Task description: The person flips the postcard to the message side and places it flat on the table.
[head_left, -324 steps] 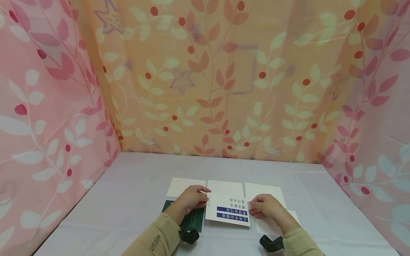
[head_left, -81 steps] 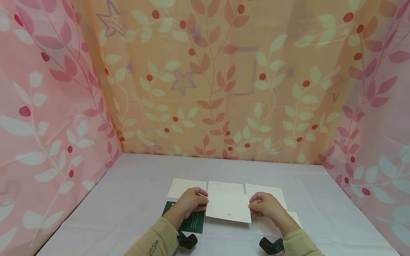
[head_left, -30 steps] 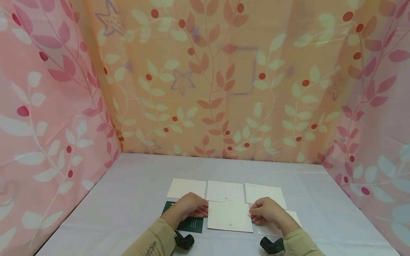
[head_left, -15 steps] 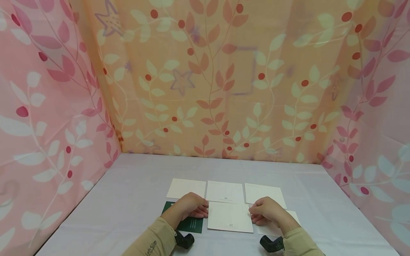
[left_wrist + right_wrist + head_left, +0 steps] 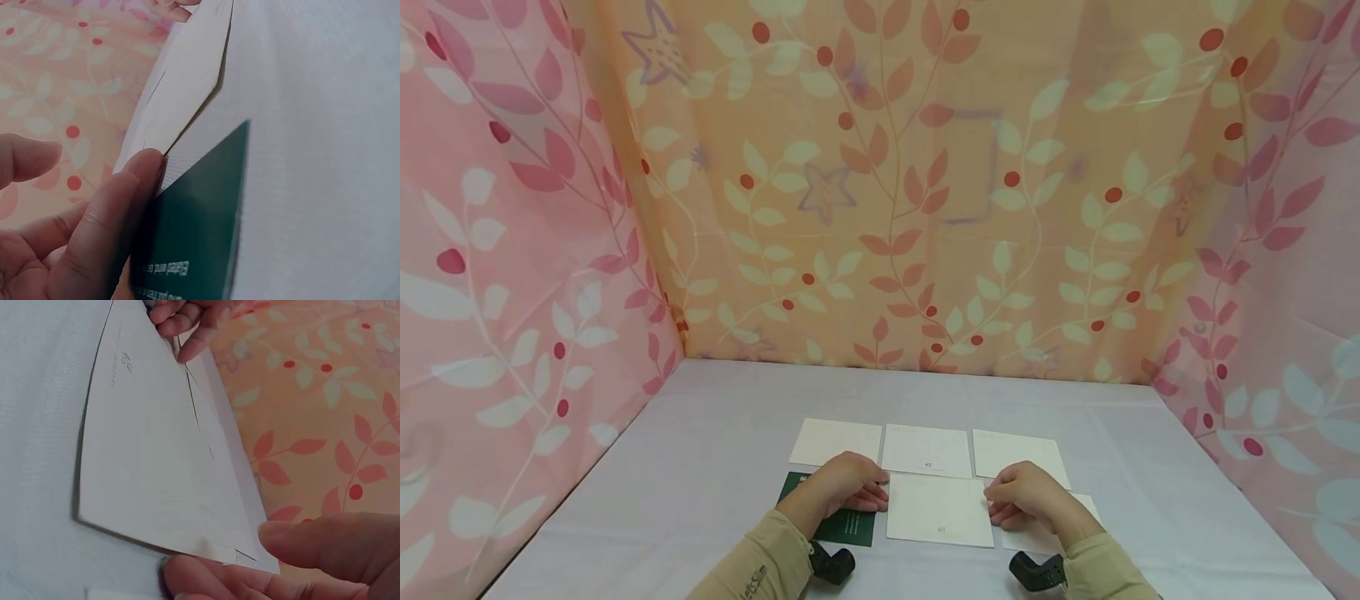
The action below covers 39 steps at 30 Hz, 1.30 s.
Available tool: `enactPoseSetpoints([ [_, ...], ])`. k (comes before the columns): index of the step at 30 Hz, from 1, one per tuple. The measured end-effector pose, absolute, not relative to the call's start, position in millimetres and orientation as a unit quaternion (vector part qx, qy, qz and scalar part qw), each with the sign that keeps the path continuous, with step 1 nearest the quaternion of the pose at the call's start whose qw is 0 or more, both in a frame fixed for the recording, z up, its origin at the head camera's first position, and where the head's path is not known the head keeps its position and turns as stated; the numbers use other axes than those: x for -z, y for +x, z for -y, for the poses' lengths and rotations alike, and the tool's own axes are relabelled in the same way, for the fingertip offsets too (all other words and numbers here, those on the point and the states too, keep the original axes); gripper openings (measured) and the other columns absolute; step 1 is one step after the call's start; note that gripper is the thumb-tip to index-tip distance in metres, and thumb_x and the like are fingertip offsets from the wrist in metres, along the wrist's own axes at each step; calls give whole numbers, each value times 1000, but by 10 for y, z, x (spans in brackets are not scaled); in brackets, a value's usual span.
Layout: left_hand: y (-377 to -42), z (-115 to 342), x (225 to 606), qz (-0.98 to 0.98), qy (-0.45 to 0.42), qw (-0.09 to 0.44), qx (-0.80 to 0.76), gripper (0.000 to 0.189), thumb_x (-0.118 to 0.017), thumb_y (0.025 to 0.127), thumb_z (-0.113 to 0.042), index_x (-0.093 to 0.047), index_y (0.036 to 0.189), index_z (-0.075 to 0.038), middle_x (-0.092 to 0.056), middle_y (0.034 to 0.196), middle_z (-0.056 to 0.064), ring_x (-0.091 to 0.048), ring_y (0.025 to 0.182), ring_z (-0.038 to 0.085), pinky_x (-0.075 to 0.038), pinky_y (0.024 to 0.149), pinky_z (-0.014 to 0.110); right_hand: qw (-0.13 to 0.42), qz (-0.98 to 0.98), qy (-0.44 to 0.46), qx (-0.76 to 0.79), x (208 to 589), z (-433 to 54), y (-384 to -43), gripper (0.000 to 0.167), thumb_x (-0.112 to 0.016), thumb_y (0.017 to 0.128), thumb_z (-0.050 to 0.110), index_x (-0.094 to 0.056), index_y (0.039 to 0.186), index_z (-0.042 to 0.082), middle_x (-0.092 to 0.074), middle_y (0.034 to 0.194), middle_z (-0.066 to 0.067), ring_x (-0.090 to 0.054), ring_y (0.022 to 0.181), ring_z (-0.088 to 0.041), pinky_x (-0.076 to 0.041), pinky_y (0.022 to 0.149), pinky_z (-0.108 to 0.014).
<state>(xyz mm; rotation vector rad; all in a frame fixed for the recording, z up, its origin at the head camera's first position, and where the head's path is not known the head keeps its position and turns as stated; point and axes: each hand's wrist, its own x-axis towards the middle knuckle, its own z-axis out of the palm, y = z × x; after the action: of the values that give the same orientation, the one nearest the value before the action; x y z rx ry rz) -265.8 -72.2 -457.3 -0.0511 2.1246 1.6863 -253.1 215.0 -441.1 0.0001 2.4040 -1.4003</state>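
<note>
A cream postcard (image 5: 940, 512), blank side up with a small mark at its near edge, lies on the white table between my two hands. My left hand (image 5: 842, 487) hovers over a dark green card (image 5: 850, 527) and has its fingertips at the postcard's left edge. In the left wrist view the thumb (image 5: 40, 159) stands away from the fingers. At the right edge is my right hand (image 5: 1033, 497), over another pale card (image 5: 1028, 537); its thumb (image 5: 281, 540) is apart from the fingers in the right wrist view. The hands partly cover both side cards.
Behind lies a row of pale cards: a left one (image 5: 838, 442), a middle one (image 5: 927, 450) and a right one (image 5: 1018, 456). A white cloth covers the table (image 5: 737, 392). Patterned curtains (image 5: 880, 208) enclose the back and sides.
Earlier both hands held up a card with printed lettering, later with its blank side showing. It has come down flat in the front middle spot, and the fingers have loosened. Barely any movement since.
</note>
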Motion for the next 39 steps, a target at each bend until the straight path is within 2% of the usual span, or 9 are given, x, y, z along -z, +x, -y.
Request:
enactPoseSetpoints([
  [8,-2644,737,4563,-763,-7,215,-610,23,-61,87,-17,-60,98,2,-66,78,16,-67,67,23,-54,59,28,184,-848,-3,497,4412,-2152,-2539,14,-63,83,11,-63,83,-3,-64,66,-9,-62,54,-14,-52,51,-26],
  [19,-2663,756,4550,-764,-22,209,-610,20,-64,84,-17,-61,93,1,-66,76,15,-68,66,23,-54,57,26,178,-851,-8,494,4389,-2148,-2543,15,-63,84,11,-63,84,-4,-64,67,-9,-62,56,-15,-53,52,-26],
  [26,-2656,802,4517,-769,-20,202,-606,23,-63,85,-18,-62,95,2,-67,76,14,-68,67,22,-54,59,27,157,-857,-9,490,4373,-2128,-2577,16,-62,84,11,-64,83,-4,-64,66,-8,-62,56,-17,-53,52,-28],
  [39,-2665,988,4500,-755,-8,197,-625,26,-61,86,-18,-61,99,5,-67,78,13,-68,68,21,-54,59,26,151,-843,-72,510,4367,-1928,-2651,22,-60,87,16,-63,85,-5,-66,71,-8,-64,61,-17,-54,56,-31],
])
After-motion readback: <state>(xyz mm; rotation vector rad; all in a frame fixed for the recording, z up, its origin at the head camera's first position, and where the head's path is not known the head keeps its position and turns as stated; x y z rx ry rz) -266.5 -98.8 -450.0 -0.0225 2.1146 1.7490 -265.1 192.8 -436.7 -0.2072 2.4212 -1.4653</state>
